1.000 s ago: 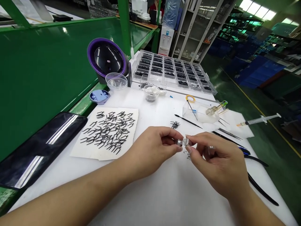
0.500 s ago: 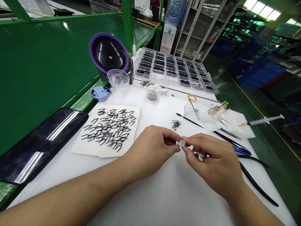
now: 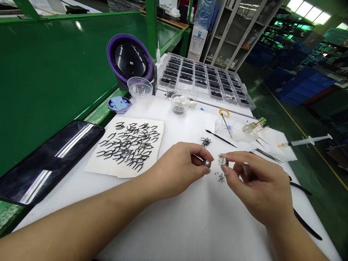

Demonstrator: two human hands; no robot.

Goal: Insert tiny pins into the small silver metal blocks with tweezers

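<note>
My left hand pinches a small silver cylindrical metal piece between thumb and fingertips. Just to its right, my right hand grips a small silver block-like piece by thumb and forefinger, a short gap away from the first. Another shiny metal part is tucked among the right hand's curled fingers, mostly hidden. Tiny dark and silver bits lie scattered on the white table below the hands. Beyond them sits a small pile of bent black pieces.
On the left, black forked pieces cover a white sheet, beside a dark glossy panel. Clear compartment boxes and a purple-rimmed device stand behind. Tweezers, a syringe and black-handled pliers lie right.
The two silver pieces, together before, are now apart. My right hand has moved right and turned, and the loose tiny bits now show on the table. The view has shifted slightly.
</note>
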